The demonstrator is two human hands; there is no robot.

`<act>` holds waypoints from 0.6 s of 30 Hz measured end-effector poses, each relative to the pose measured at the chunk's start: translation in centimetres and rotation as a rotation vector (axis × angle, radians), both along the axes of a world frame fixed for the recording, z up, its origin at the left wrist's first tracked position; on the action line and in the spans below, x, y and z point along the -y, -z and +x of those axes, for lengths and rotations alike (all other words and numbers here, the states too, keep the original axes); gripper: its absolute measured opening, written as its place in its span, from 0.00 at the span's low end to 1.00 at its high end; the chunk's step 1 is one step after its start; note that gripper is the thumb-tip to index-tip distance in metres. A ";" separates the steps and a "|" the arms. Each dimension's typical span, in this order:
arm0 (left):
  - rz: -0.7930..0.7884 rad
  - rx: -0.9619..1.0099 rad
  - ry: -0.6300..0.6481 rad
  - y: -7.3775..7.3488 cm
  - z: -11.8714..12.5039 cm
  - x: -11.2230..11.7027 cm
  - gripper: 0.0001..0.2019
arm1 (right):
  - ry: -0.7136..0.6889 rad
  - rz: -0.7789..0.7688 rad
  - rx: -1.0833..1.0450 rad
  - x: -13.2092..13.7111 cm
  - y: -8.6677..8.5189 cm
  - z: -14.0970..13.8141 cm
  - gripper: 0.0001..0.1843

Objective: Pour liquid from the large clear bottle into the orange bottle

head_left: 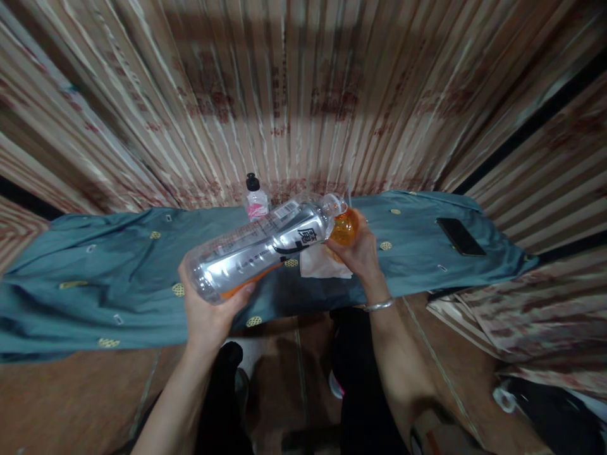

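Observation:
My left hand [208, 316] is wrapped round the bottom end of a large clear plastic drink bottle [256, 249] with a silver label. The bottle lies tilted to the right, and its uncapped mouth is at the rim of a small see-through orange container [344, 226]. My right hand [358, 249] grips that container; whether it is a cup or a jar, I cannot tell. Beneath the right hand a white tissue or cloth [322, 264] lies on the table, partly hidden. Behind the drink bottle stands a small clear bottle [257, 203] with a black cap and a pink label.
A narrow table with a teal patterned cloth [123, 272] runs across in front of me. A black phone [459, 237] rests at its right side. Striped curtains [284, 95] hang behind and at both sides. Dark bars cross the right side, and a black bag-like item [559, 411] lies low right.

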State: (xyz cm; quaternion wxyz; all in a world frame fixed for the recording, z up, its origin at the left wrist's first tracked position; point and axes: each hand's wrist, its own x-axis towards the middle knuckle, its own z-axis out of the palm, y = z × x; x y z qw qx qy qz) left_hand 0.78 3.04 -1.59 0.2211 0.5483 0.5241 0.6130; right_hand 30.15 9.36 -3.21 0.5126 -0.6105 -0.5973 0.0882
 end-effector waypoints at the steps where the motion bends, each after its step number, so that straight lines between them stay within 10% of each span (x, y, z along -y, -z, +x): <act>1: -0.017 0.034 -0.002 -0.1 0.1 0.0 0.47 | 0.001 0.000 0.003 0.0 0.0 0.0 0.45; 18: 0.015 0.048 -0.055 -0.8 0.0 0.6 0.45 | -0.021 0.044 0.018 -0.4 0.7 0.2 0.46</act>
